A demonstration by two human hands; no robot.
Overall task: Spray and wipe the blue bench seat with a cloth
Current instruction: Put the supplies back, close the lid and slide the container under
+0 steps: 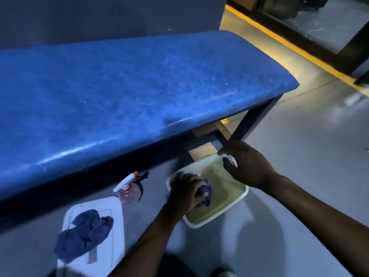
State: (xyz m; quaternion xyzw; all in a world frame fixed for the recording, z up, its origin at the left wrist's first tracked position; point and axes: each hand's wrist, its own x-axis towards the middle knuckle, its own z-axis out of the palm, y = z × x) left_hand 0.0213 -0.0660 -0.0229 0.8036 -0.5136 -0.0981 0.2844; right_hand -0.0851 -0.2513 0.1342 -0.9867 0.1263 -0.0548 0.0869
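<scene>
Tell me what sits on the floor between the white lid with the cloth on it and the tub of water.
The head view shows the spray bottle there, lying on its side on the floor, below the bench seat's front edge.

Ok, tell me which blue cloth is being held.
The cloth in the left hand over the tub; the other cloth lies loose on the lid.

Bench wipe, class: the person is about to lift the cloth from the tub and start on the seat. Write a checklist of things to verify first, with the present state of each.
1. Cloth gripped in the left hand: ok, fingers are closed on it over the tub.
2. Cloth wrung out: cannot tell.
3. Right hand free: not ok, it pinches something small and pale.
4. Spray bottle within reach: ok, it is on the floor beside the tub.
5. Seat free of objects: ok.
6. Spare cloth ready: ok, it lies on the white lid.
</scene>
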